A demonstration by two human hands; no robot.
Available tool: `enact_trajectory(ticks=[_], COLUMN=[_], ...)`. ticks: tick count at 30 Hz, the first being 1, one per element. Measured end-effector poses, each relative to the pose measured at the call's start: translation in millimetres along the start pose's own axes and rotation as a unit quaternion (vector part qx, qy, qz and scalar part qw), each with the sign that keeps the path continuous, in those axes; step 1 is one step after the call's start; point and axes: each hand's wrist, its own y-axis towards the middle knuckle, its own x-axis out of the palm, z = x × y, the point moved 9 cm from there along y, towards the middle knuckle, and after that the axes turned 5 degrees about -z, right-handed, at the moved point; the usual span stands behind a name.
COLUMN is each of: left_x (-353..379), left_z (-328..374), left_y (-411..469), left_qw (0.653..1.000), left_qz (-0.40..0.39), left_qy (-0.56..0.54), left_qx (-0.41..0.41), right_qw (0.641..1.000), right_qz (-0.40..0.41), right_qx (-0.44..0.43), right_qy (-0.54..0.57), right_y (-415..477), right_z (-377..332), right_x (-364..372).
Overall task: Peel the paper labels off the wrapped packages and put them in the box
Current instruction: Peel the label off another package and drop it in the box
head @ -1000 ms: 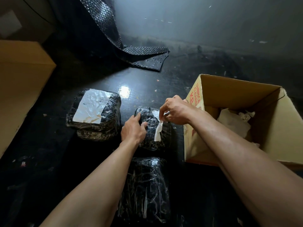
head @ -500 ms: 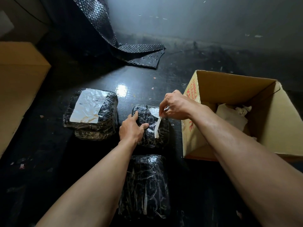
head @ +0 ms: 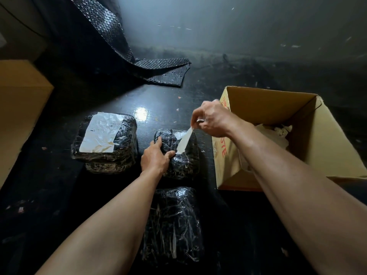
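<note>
— Black shiny wrap is on all three packages. Which one is the person working on?

— The middle package. The left hand grips its left side, with the fingers around the edge and the thumb on top.

— And the other hand?

— The right hand is up above the package, right next to the box. Its fingers pinch the top of a white label strip. The bottom end of the strip is stuck to the wrap.

— Are the hands together?

— No, apart. One is low and one is high.

— What is in the box?

— Crumpled white paper. The box is open and sits on the dark floor, just right of the middle package.

— Any more labels?

— Yes. The big package on the left has a wide white label on top. The near package lies between the two arms.

— What is that at the back?

— A sheet of bubble wrap, hanging down onto the floor.
</note>
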Motion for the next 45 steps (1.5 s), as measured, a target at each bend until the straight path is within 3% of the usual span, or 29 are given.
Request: enact_trajectory(ticks=[13, 23, 29, 33, 39, 45], left_x=[-4, -18, -45, -47, -10, 16], left_z=[11, 26, 97, 155, 199, 199], left_y=[-7, -13, -28, -43, -67, -75], left_qw=[0.998, 0.996, 0.983, 0.966, 0.956, 0.955], left_qz=[0.010, 0.004, 0.018, 0.000, -0.079, -0.083], left_qy=[0.054, 0.063, -0.033, -0.094, -0.164, -0.197], left_qx=[0.020, 0.069, 0.178, 0.239, 0.231, 0.207], right_qw=[0.996, 0.992, 0.982, 0.963, 0.940, 0.948], right_qz=[0.085, 0.121, 0.177, 0.255, 0.307, 0.258], right_qx=[-0.022, 0.026, 0.058, 0.081, 0.146, 0.181], right_qy=[-0.018, 0.033, 0.012, 0.017, 0.000, 0.052], right_y=[6, -19, -54, -92, -130, -135], right_z=[-6, 20, 46, 74, 124, 159], right_x=[-23, -43, -79, -102, -87, -38])
